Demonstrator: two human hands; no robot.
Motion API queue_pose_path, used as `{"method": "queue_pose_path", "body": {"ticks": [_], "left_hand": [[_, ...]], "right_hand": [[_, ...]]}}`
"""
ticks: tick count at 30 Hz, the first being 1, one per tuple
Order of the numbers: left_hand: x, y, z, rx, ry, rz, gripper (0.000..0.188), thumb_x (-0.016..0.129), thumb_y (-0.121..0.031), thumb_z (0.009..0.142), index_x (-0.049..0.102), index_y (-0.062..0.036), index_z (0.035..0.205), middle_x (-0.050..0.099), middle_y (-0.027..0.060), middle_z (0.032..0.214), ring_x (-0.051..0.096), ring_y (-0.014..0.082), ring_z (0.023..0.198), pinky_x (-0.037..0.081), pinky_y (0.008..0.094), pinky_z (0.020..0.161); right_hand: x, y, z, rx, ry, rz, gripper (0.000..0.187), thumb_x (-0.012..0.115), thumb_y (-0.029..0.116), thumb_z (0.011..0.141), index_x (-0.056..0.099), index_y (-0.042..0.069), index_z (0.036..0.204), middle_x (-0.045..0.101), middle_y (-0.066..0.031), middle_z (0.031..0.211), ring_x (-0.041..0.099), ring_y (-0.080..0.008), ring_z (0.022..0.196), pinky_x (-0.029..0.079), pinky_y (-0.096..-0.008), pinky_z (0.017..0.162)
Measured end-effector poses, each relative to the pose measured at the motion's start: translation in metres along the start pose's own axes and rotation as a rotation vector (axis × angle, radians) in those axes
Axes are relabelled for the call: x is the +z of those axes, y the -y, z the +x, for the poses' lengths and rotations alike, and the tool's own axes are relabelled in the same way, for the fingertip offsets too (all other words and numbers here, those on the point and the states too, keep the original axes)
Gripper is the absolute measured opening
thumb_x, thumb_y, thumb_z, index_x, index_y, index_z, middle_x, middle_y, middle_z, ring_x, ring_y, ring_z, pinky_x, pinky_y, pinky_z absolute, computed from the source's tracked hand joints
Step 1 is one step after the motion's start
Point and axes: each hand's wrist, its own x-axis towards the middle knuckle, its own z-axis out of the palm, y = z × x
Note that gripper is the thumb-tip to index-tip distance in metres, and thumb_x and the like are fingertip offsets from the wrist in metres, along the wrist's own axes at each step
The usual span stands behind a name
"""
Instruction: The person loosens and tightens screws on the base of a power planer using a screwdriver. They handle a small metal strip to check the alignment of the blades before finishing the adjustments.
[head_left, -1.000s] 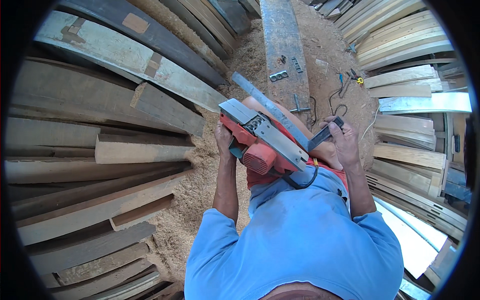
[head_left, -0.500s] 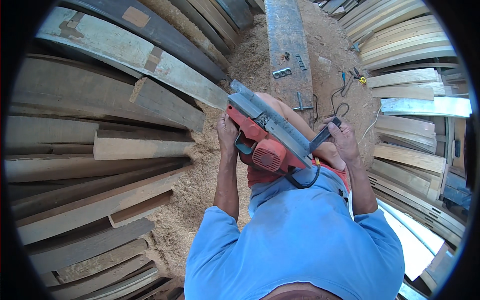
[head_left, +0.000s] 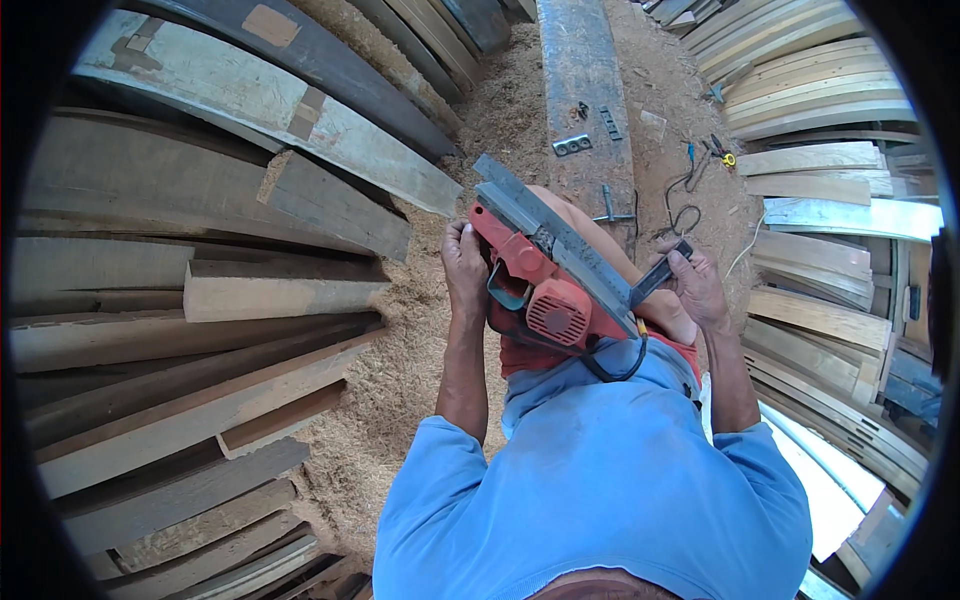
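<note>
Over my lap lies a red electric hand planer (head_left: 545,285), tipped so its long grey metal sole faces up and to the right. My left hand (head_left: 464,265) is closed on the planer's left side near its far end. In my right hand (head_left: 698,285), thumb and fingers pinch a short dark bar (head_left: 660,270) whose lower end meets the grey metal edge roughly at a right angle. Whether that bar joins a blade lying along the sole, as on a square, I cannot tell. A black cord (head_left: 625,372) curves from the planer's near end.
Ahead runs a worn plank (head_left: 585,60) bearing a metal piece with round holes (head_left: 573,145), a dark slotted strip (head_left: 611,124) and a T-shaped tool (head_left: 610,205). Yellow-handled pliers (head_left: 727,158) lie right. Stacked boards (head_left: 290,290) flank both sides; sawdust (head_left: 390,400) covers the ground.
The planer and both hands have shifted slightly to the right in view, and the planer is turned a little. Both holds stay the same.
</note>
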Motion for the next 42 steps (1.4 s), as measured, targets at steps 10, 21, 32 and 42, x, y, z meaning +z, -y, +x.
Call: {"method": "queue_pose_path", "body": {"ticks": [10,21,32,42], "left_hand": [[-0.004,0.003,0.000,-0.040,-0.023,-0.052,0.018,0.049,-0.020,0.113,0.053,-0.0031,0.115,0.060,0.0009,0.094,0.054,0.0048,0.078,0.047,0.0238,0.068],[0.007,-0.016,-0.008,-0.004,0.014,-0.011,0.019,0.046,-0.020,0.113,0.055,-0.0040,0.111,0.061,0.0011,0.094,0.056,0.0064,0.081,0.050,0.0268,0.072],[0.010,-0.013,-0.007,0.015,-0.013,0.024,0.019,0.048,-0.021,0.113,0.058,-0.0062,0.108,0.060,-0.0033,0.087,0.050,0.0020,0.071,0.042,0.0218,0.062],[0.013,-0.011,-0.007,0.035,-0.004,-0.009,0.019,0.047,-0.021,0.114,0.056,-0.0064,0.105,0.059,-0.0026,0.088,0.050,0.0027,0.073,0.042,0.0225,0.063]], "right_hand": [[0.002,0.004,0.004,0.013,0.031,0.004,0.027,0.059,0.021,0.111,0.064,-0.001,0.125,0.075,-0.0118,0.108,0.076,-0.0177,0.094,0.068,-0.0351,0.080],[-0.002,-0.001,0.006,0.010,0.041,0.035,0.027,0.059,0.022,0.111,0.065,-0.001,0.123,0.075,-0.0111,0.107,0.076,-0.0176,0.091,0.067,-0.0342,0.079],[0.007,0.008,-0.002,-0.049,-0.033,0.080,0.024,0.062,0.021,0.110,0.066,0.000,0.122,0.076,-0.0109,0.105,0.076,-0.0162,0.089,0.066,-0.0334,0.077],[0.029,0.035,-0.017,-0.041,-0.023,0.107,0.023,0.064,0.018,0.108,0.064,0.001,0.123,0.076,-0.0100,0.101,0.075,-0.0149,0.089,0.061,-0.0285,0.080]]}}
